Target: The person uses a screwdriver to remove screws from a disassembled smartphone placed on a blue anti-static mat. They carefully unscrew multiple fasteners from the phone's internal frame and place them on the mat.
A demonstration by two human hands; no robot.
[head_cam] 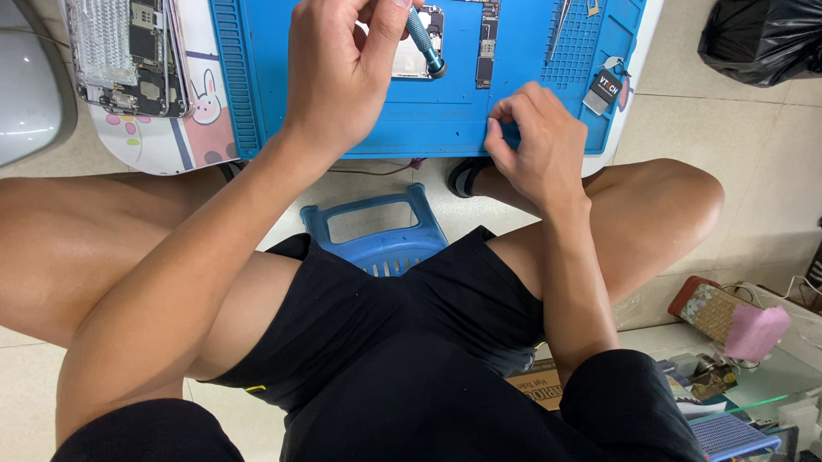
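With the teal screwdriver [426, 40] pinched in the left hand [339, 69] and its tip set on the opened phone [415, 53] on the blue mat [342, 119], it should be kept upright while the right hand [537, 140], fingertips pinched shut at the mat's near edge, steadies the worktop.

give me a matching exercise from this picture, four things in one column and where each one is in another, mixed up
Things:
1. screwdriver
2. right hand
3. opened phone
4. blue plastic stool

Places:
A. on the floor between the knees
B. on the near edge of the blue work mat
C. on the white board with a rabbit picture, left of the mat
D. held upright in the left hand, tip on a phone part

Right pairs: 1-D, 2-B, 3-C, 4-A
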